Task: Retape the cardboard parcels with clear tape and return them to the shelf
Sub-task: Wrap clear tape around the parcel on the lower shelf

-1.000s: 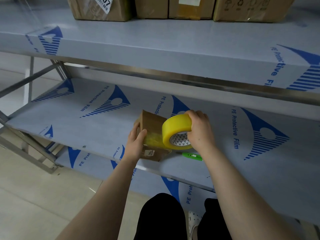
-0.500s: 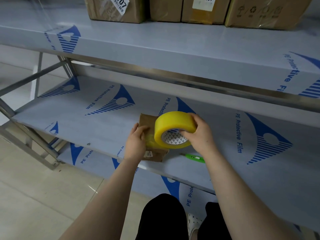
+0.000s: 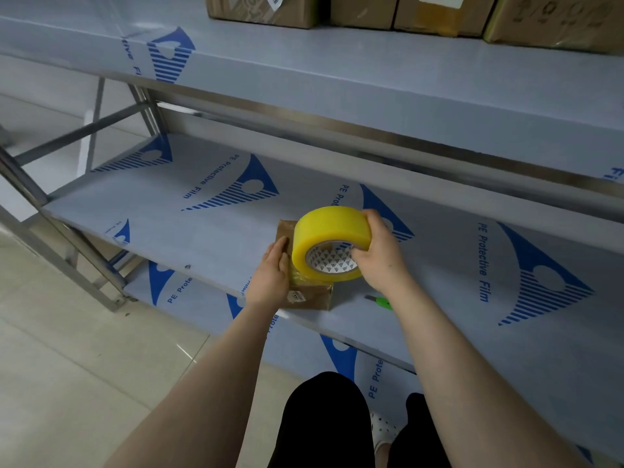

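- I am working on the small cardboard parcel [image 3: 312,296], which is lying on the middle shelf [image 3: 202,231] close to its front edge, directly under my hands.
- My left hand [image 3: 270,280] is lying flat on the parcel's near-left top, fingers straight and together, pressing it down rather than gripping it.
- My right hand [image 3: 380,256] is curling round the tape roll [image 3: 326,231], fingers over the outer rim and the thumb reaching into the patterned core, holding the roll tilted just above the parcel.
- A strip of tape seems to be running from the roll onto the parcel's top, though the glare is making its edges hard to trace.
- I am judging the parcel light and fairly stiff, its taped skin slick, and the shelf film likely slick too, so it could skate when I pull; pressing on top near the tape is the sensible hold.
- The roll is feeling rigid to judge; the core and rim are giving the surest purchase.
- A green-handled tool [image 3: 383,303], probably a cutter, is lying on the shelf just right of the parcel, partly behind my wrist.
- More cardboard boxes [image 3: 263,11] are standing on the upper shelf [image 3: 371,79].
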